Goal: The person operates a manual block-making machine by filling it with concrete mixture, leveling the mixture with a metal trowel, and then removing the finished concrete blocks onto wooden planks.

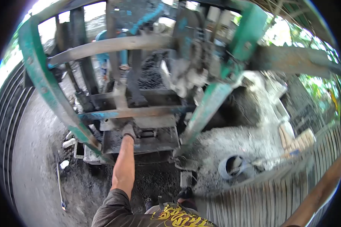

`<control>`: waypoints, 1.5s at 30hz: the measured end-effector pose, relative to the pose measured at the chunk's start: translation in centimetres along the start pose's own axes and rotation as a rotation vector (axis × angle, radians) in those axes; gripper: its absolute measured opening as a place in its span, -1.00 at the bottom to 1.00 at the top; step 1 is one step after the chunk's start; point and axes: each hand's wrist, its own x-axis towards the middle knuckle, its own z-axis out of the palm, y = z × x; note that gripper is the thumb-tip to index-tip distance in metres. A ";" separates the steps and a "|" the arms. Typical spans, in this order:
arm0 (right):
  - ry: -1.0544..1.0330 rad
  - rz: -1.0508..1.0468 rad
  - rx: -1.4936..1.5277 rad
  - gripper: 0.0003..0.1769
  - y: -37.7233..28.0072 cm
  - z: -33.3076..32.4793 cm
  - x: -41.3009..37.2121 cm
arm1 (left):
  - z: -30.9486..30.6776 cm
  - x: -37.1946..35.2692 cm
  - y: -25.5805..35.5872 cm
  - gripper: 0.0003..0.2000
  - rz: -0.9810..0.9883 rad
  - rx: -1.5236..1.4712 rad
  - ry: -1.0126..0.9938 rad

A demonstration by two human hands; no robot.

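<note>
My left hand, in what looks like a grey glove, reaches into the dark metal tray at the base of a machine frame. It is beside a small black rectangular metal part and just below a flat metal plate. Its fingers are too blurred and hidden to tell whether it grips anything. My right forearm runs up along the right edge, and the hand itself is out of view.
Green posts and a rusty crossbar surround the tray. Dark granules lie behind it. At the right are a bucket, stacked blocks and corrugated sheeting. A long-handled tool lies at the left.
</note>
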 end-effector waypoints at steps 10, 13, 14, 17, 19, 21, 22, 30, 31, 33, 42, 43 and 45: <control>-0.031 -0.202 0.166 -0.55 16.0 0.3 -25.3 | 8.0 -20.0 3.7 -0.13 0.427 0.481 0.568; -0.135 -0.168 0.130 -0.53 22.8 0.2 -31.9 | 16.3 -29.7 1.2 -0.43 1.099 0.493 0.103; -0.161 -0.155 0.120 -0.52 25.0 0.0 -34.1 | 21.5 -36.6 0.8 -0.52 1.241 0.434 -0.162; -0.226 -0.095 0.113 -0.49 31.7 0.0 -39.3 | 34.8 -51.2 2.0 -0.63 2.072 0.775 -0.503; -0.254 -0.076 0.083 -0.47 35.1 -0.7 -41.5 | 39.9 -64.7 1.8 -0.65 1.966 0.723 -0.862; -0.291 -0.047 0.074 -0.45 37.7 -1.0 -43.0 | 40.5 -74.8 -0.3 -0.68 1.946 0.689 -1.100; -0.304 -0.032 0.071 -0.44 38.7 -1.4 -43.7 | 40.3 -78.6 -1.6 -0.69 1.954 0.679 -1.181; -0.181 0.013 -0.003 -0.28 44.3 -2.0 -44.1 | 36.4 -94.3 -10.6 -0.78 2.039 0.546 -1.462; -0.291 0.089 -0.025 -0.29 44.7 -2.1 -45.3 | 35.5 -94.6 -11.2 -0.79 2.042 0.545 -1.472; -0.264 0.079 0.136 -0.36 42.4 -4.4 -48.6 | 33.8 -94.8 -11.0 -0.82 2.054 0.459 -1.470; -1.095 0.558 1.101 -0.49 28.7 -14.6 -69.9 | 23.0 -83.9 -21.0 -0.92 1.877 0.843 -1.607; -1.361 0.624 1.281 -0.44 25.5 -14.8 -72.5 | 21.7 -82.1 -22.5 -0.92 1.819 1.017 -1.656; -1.945 0.469 1.354 -0.43 18.4 -15.0 -79.2 | 19.4 -78.5 -24.9 -0.94 1.641 1.442 -1.744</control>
